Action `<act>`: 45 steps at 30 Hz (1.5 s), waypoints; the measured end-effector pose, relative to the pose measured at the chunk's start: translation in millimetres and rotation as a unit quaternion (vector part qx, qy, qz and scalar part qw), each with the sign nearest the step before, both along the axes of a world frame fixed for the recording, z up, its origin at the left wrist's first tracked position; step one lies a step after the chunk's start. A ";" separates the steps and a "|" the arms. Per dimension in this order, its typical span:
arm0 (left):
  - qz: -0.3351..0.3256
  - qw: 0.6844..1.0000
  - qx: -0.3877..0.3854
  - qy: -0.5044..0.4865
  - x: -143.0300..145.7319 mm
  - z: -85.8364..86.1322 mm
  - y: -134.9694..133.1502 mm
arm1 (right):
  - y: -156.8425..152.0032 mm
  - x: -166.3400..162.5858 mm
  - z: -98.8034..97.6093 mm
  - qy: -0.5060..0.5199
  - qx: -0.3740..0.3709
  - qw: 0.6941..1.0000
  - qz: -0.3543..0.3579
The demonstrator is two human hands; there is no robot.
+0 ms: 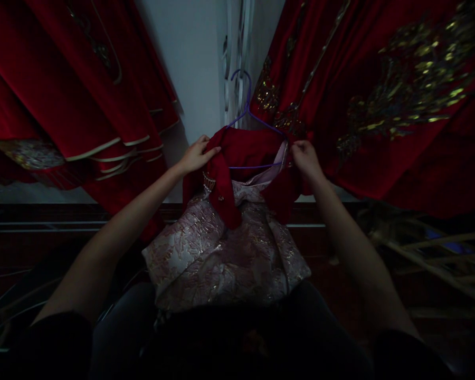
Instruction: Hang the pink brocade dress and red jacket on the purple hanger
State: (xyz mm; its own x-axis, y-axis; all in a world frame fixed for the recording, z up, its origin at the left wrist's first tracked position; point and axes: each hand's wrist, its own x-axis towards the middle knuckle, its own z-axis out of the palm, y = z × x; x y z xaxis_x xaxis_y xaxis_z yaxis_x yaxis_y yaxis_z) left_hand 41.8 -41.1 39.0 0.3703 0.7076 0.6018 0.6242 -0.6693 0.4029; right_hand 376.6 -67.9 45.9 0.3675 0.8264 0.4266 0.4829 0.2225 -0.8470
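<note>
A red jacket [226, 198] hangs over a pale pink brocade dress [221, 258] on a purple wire hanger [248, 100]. My left hand [199, 154] grips the jacket at its left shoulder, thumb on top and fingers closed on the cloth. At the opposite shoulder, my right hand [305, 158] pinches the red fabric beside the pink strap. Beaded trim shows on the jacket's left front. The dress skirt spreads down toward my lap. The hanger's hook rises free above the collar, and its lower bar crosses the neck opening.
Red garments [63, 79] with pale edging hang at the left. More red garments [380, 105] with gold sequins hang at the right. Between them is a white wall [190, 63] with metal rails. A wooden rack-like frame [439, 258] stands at the lower right on the dark floor.
</note>
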 end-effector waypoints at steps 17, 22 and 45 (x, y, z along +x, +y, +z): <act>0.128 0.977 0.142 -0.091 14.3 -14.9 -18.9 | -4.3 -89.6 -16.2 -0.005 -0.005 0.979 0.202; 0.122 0.983 0.123 -0.054 41.3 -26.6 -36.8 | -1.2 -86.1 -36.3 -0.016 -0.012 0.979 0.203; -0.023 0.935 -0.063 -0.347 83.6 -70.0 -40.7 | -30.7 -98.6 -51.6 0.068 0.046 0.937 0.339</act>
State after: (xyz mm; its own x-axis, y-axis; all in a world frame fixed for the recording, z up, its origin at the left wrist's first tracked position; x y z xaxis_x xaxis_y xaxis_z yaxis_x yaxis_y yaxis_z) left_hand 125.3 -81.8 -31.1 -0.0479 0.7816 0.6219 0.1544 -0.6094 0.7777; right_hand 278.0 -98.6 -5.7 -0.1724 0.8518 0.4947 0.0937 0.5141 -0.8526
